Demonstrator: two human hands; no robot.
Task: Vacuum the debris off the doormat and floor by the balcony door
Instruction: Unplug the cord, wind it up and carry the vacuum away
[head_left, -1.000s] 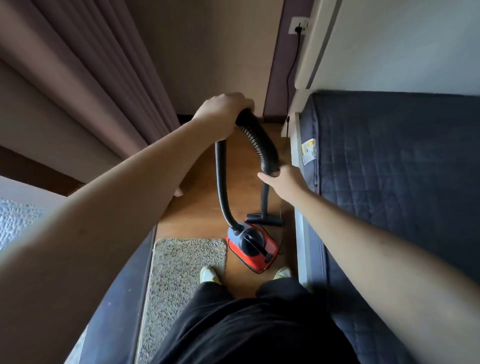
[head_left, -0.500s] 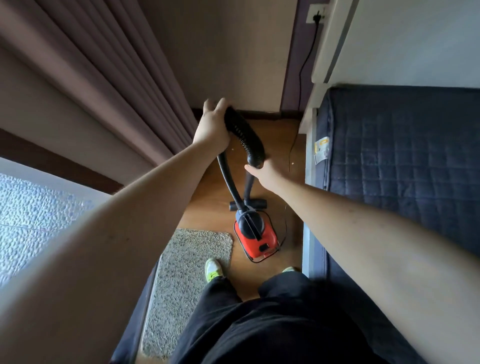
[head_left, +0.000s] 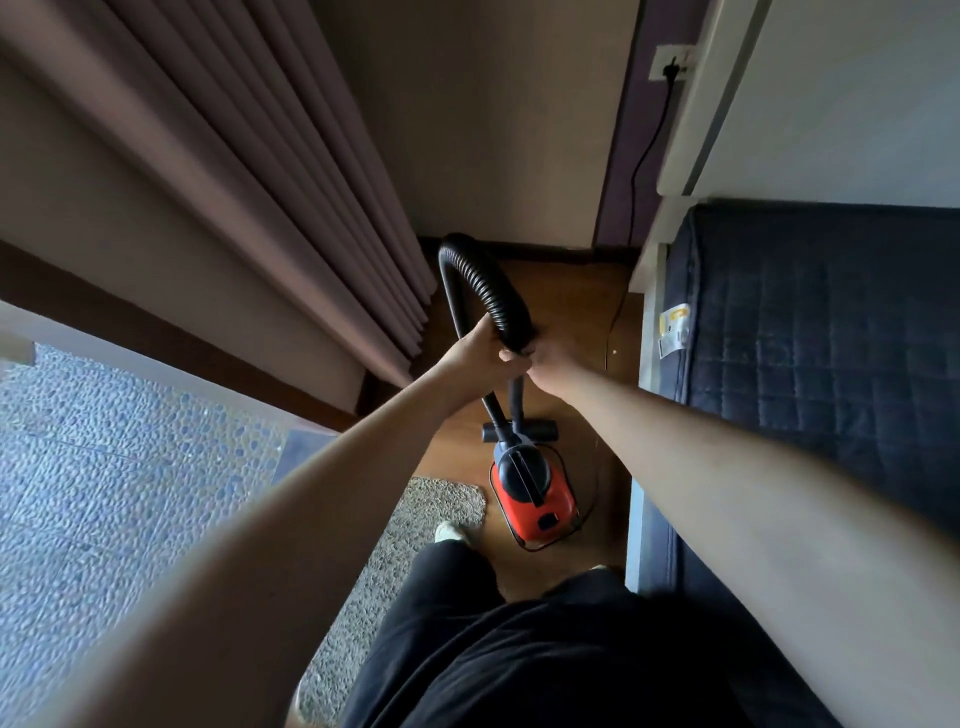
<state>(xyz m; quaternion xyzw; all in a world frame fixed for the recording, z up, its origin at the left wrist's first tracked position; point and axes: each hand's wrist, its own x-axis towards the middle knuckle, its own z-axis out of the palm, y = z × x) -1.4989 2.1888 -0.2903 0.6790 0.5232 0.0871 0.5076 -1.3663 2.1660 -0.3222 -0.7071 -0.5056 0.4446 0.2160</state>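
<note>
A small red and black vacuum cleaner (head_left: 535, 491) stands on the wooden floor (head_left: 571, 312) between my feet and the far wall. Its ribbed black hose (head_left: 485, 283) arches up and back down to a wand with a flat floor nozzle (head_left: 545, 431). My left hand (head_left: 480, 356) grips the hose where it meets the wand. My right hand (head_left: 548, 366) grips the same joint from the right, touching the left hand. A speckled grey doormat (head_left: 410, 525) lies left of the vacuum, partly under my leg.
Heavy curtains (head_left: 249, 182) hang on the left, beside a pebbled balcony floor (head_left: 104, 467). A dark quilted mattress (head_left: 810, 338) fills the right side. A black power cord (head_left: 636, 171) runs from a wall socket (head_left: 672, 63) down to the floor. My black trousers fill the bottom.
My left hand has slid from the top of the hose arch down to the wand joint, beside my right hand. The view has tilted, showing more of the balcony.
</note>
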